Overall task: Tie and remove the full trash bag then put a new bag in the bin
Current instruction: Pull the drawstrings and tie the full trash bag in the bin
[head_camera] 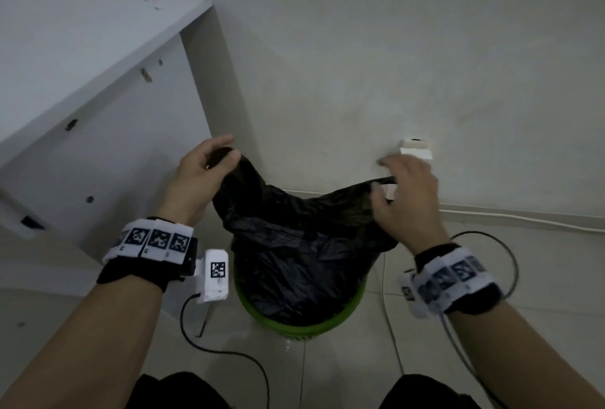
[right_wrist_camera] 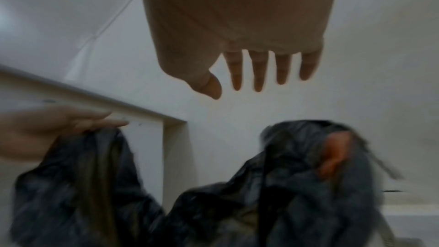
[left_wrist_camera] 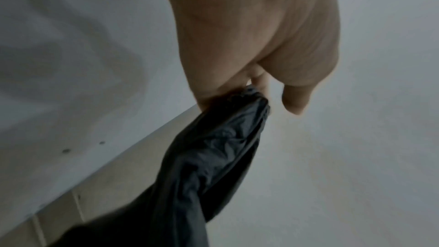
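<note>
Both forearms, each with a white marker band at the wrist, are seen closest to the head camera. Beyond them, the left hand (head_camera: pixel 199 176) is closed on one gathered corner of the thin black plastic trash bag (head_camera: pixel 301 245); in the left wrist view this corner is seen pinched between thumb and curled fingers, twisted into a rope. The right hand (head_camera: pixel 406 202) is found at about 3 o'clock of the bag. In the right wrist view its fingers (right_wrist_camera: pixel 257 74) are seen straight and spread, with nothing held, while the other raised corner stands loose below them. The picture is blurred there, so contact cannot be told.

The bag is sitting inside the round green plastic bin (head_camera: pixel 294 323) on the tiled floor, against the white wall, with a white board panel (head_camera: pixel 108 133) at about 10 o'clock.

The film is judged to be soft, light and slippery, and easily torn if it is pulled sharply. The best hold is judged to be on the two bunched corners, not on the flat film. How heavy the contents are cannot be told.

The bag's long axis is judged to be upright, with the mouth pointing up. The two corners are drawn apart, toward 10 and 2 o'clock, and no knot is made yet.
</note>
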### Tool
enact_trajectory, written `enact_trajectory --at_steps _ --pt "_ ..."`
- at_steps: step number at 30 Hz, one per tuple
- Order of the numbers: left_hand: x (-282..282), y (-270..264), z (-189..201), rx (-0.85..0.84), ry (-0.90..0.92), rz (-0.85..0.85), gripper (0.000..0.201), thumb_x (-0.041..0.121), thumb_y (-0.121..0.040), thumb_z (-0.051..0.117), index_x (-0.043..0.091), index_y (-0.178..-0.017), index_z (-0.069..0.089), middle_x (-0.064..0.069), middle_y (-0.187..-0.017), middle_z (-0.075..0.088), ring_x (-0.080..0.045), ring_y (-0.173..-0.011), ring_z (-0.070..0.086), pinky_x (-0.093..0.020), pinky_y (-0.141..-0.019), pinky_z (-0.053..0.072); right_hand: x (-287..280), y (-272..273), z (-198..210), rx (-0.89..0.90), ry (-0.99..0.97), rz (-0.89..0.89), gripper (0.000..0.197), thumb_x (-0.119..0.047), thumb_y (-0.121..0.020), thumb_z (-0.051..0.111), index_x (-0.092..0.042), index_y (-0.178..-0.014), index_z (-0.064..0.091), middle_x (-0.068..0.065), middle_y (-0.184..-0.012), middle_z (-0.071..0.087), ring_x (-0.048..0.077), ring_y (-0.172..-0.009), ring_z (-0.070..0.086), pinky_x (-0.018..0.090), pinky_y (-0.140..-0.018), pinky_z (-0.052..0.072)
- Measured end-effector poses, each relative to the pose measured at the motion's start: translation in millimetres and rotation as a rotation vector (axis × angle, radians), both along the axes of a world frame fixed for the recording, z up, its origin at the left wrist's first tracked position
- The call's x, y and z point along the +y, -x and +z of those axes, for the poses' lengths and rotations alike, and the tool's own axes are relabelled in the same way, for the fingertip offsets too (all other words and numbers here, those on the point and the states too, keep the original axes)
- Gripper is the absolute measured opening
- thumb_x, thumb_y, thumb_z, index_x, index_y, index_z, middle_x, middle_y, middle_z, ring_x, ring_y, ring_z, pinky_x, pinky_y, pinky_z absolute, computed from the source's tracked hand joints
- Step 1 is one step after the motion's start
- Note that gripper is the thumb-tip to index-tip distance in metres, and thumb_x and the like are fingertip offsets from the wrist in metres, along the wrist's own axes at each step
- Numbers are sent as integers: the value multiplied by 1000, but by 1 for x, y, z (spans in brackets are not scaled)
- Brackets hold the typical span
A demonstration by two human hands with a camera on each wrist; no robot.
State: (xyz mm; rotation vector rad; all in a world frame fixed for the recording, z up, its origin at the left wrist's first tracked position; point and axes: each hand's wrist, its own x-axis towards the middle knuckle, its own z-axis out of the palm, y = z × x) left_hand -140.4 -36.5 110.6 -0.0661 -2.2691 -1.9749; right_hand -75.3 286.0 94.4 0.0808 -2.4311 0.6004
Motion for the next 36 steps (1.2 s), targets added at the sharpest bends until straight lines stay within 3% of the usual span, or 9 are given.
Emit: enact_trajectory --at_steps 2,5,10,16,20,25,29,32,36 --pt "-2 -3 1 -186 314 -108 34 33 -81 81 23 -112 72 -3 -107 72 -16 -100 66 -28 -89 51 -29 9 -26 -50 -105 150 43 -33 -82 67 -11 -119 64 9 -118 65 32 -112 57 43 -95 47" --pt "-7 -10 10 -225 684 -154 10 18 -88 75 9 -84 74 -6 -78 70 -23 -80 67 -24 -63 47 -41 24 -69 -478 -352 -26 82 -48 -77 70 -18 -147 40 13 -141 51 37 -126 45 52 -101 41" --pt "-28 -20 15 9 329 -18 39 0 -94 59 32 -82 76 24 -72 73 8 -70 67 -15 -71 55 12 33 -60 -684 -528 -279 28 -28 -80 58 -18 -103 71 10 -101 69 35 -110 51 46 -98 34" --pt "-46 -6 6 2 149 178 19 24 -92 67 34 -78 77 12 -80 74 -17 -82 68 -34 -86 53 67 33 10 -301 147 -286 31 -36 -92 52 -21 -120 55 10 -116 65 38 -116 51 48 -96 36" --pt "-35 -2 7 -28 88 153 22 15 -97 61 25 -80 70 12 -73 71 -11 -73 64 -29 -77 51 62 -3 -3 -530 614 -380 97 -69 -77 66 -14 -149 30 10 -151 41 34 -140 35 50 -112 35" --pt "-20 -2 17 -60 37 137 28 1 -96 52 21 -80 62 4 -75 67 -12 -71 60 -27 -72 49 23 -25 -60 -1123 1355 -210 64 -38 -81 79 -7 -130 56 13 -112 65 36 -99 64 49 -86 55" --pt "-29 0 20 -33 93 187 21 9 -90 63 19 -72 63 11 -59 64 -9 -62 57 -26 -64 47 39 -2 -34 -703 1425 -141 11 -1 -94 57 -7 -103 60 12 -86 64 26 -75 63 38 -63 54" --pt "-38 -2 17 35 228 147 28 25 -88 73 10 -69 60 13 -53 56 -2 -55 51 -19 -55 42 55 -1 1 -580 1354 -105 13 0 -88 63 -9 -98 62 11 -81 63 23 -64 62 30 -51 49" --pt "-36 1 15 48 340 79 19 12 -86 75 14 -74 60 -8 -72 59 -21 -74 56 -32 -69 44 64 -7 33 -600 1088 -58 16 4 -81 70 -8 -92 68 16 -83 70 28 -68 65 36 -62 54"
